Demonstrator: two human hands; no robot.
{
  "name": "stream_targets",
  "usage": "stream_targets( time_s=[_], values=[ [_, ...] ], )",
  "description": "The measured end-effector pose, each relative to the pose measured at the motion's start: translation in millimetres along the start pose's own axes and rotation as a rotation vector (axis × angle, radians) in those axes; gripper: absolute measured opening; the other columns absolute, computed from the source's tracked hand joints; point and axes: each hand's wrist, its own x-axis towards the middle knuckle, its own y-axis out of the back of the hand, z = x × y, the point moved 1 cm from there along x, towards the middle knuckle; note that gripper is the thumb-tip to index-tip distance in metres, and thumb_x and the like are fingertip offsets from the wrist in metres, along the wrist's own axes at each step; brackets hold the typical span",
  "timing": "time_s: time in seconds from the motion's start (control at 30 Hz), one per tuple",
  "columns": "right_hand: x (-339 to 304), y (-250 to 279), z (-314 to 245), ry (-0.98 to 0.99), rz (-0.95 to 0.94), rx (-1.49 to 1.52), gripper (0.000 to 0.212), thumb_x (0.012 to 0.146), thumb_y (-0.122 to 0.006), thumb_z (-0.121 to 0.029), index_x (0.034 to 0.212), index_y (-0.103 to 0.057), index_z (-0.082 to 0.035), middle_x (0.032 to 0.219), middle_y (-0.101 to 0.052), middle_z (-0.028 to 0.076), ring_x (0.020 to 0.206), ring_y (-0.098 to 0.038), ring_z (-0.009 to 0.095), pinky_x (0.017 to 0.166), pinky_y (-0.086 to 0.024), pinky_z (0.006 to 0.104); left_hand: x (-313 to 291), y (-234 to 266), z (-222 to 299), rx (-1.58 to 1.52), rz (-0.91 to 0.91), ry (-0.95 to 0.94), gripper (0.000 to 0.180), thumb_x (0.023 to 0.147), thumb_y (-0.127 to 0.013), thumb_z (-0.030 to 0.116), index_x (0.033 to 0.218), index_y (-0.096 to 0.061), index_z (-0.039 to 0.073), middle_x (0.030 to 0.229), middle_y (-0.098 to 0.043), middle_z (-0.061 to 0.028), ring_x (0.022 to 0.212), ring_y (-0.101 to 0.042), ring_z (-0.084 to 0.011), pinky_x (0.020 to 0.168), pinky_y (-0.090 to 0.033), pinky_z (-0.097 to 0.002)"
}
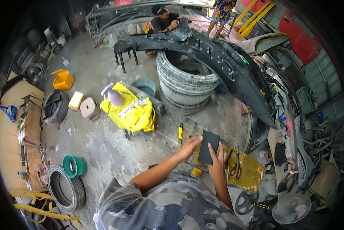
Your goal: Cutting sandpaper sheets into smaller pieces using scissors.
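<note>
A dark grey sheet of sandpaper (209, 147) is held up in front of me between both hands. My left hand (190, 148) pinches its left edge near the upper corner. Along the right edge, my right hand (217, 161) grips it, with fingers lying on its face. Under and beside the sheet lies a yellow stained board (249, 177), and a pair of dark scissors (236, 168) rests on that. A yellow-handled cutter (180, 132) lies just beyond my left hand. Near my body sits a small yellow block (196, 172).
A stack of tires (185, 86) supports a long black car bumper (233, 65). Left of it are a yellow cloth (137, 117) with a purple spray bottle (115, 97), a stool (124, 48) and a green bucket (74, 166). A person (164, 21) crouches behind the bumper.
</note>
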Motion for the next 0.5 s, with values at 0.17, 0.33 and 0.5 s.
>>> stream_targets(
  time_s=[0.17, 0.33, 0.5],
  values=[
    [-10, -4, 3, 0.037, -0.090, 0.081, 0.080, 0.067, -0.068, -0.002, 0.139, -0.041, -0.026, 0.146, -0.020, 0.022, 0.124, -0.030, 0.044, 0.100, -0.034, 0.0477, 16, 9, -29, 0.230, -0.109, -0.304, 0.028, 0.088, -0.058, 0.009, 0.115, -0.053, 0.003, 0.085, -0.063, -0.0048, 0.071, -0.057, -0.0084, 0.057, -0.045, -0.0249],
    [-4, 18, 12, 0.032, -0.004, 0.338, 0.070, 0.072, -0.073, -0.023, 0.136, -0.045, -0.018, 0.140, -0.030, 0.020, 0.120, -0.035, 0.041, 0.099, -0.032, 0.0498, 6, 26, -18, 0.365, -0.244, -0.311, 0.038, 0.087, -0.054, -0.003, 0.124, -0.047, 0.000, 0.096, -0.065, -0.0075, 0.086, -0.060, -0.0104, 0.074, -0.047, -0.0240],
    [22, 16, 22, 0.023, 0.030, 0.501, 0.037, 0.081, -0.063, -0.012, 0.116, -0.055, -0.003, 0.107, -0.058, 0.015, 0.102, -0.053, 0.031, 0.090, -0.040, 0.0367, -24, 10, 13, 0.400, -0.357, -0.291, 0.046, 0.085, -0.055, -0.005, 0.129, -0.044, 0.004, 0.099, -0.064, -0.0059, 0.087, -0.058, -0.0098, 0.075, -0.047, -0.0250]
  ],
)
